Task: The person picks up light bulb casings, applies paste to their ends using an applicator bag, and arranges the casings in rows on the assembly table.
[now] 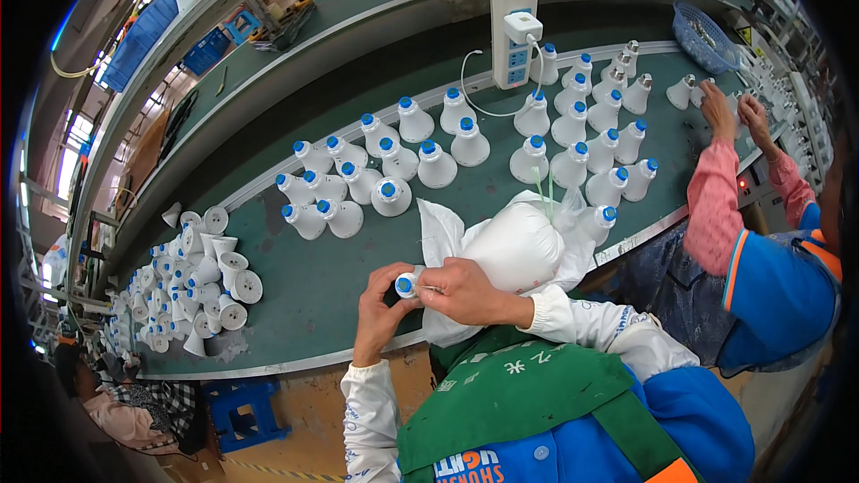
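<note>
My left hand (380,311) is curled around a white cone-shaped lamp housing (405,286), and its blue-topped neck points up between thumb and fingers. My right hand (479,292) is closed in a pinch against the side of that neck; what its fingertips grip is too small to make out. Just beyond my right hand lies a bulging white plastic bag (514,246), with pale green strips at its top. Rows of white lamp housings with blue tops (391,197) stand on the green bench beyond my hands. Another group of housings (570,165) stands farther right.
A heap of white lamp housings (206,277) lies on the bench (268,304) at left. A power strip (512,36) with a plugged-in white charger (523,28) and cable rises behind the rows. At right, a co-worker's hands (720,112) handle parts near a blue basket (705,40).
</note>
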`<state>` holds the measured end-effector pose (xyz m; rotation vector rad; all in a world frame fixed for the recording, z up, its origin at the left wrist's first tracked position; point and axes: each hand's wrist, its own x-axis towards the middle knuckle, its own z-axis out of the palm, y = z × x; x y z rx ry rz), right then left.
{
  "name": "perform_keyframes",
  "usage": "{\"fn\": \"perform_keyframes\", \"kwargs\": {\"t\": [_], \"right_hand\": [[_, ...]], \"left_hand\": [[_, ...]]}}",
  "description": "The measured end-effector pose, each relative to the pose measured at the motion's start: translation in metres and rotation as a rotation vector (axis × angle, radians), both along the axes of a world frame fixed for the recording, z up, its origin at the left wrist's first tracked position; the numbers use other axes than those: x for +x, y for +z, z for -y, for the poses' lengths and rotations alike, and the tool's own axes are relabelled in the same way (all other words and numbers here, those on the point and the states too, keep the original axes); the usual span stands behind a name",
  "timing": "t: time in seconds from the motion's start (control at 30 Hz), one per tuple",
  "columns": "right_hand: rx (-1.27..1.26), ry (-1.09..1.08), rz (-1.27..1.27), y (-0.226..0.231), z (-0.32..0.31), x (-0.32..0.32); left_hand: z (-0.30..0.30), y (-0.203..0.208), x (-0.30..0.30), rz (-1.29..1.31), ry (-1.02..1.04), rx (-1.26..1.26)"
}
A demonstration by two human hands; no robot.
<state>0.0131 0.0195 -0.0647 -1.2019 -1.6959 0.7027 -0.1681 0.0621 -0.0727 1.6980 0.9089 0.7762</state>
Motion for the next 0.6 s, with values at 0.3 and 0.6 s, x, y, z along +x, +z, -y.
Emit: {"fn": "perform_keyframes", "kwargs": {"t": [0.3, 0.6], "right_hand": [[0.002, 0.04, -0.004, 0.003, 0.0, 0.004], [-0.079, 0.319, 0.127, 0.008, 0.004, 0.017]], "left_hand": [[0.002, 0.01, 0.016, -0.076, 0.165, 0.131], [-0.036, 0.05, -0.009, -0.075, 0.388, 0.208]]}}
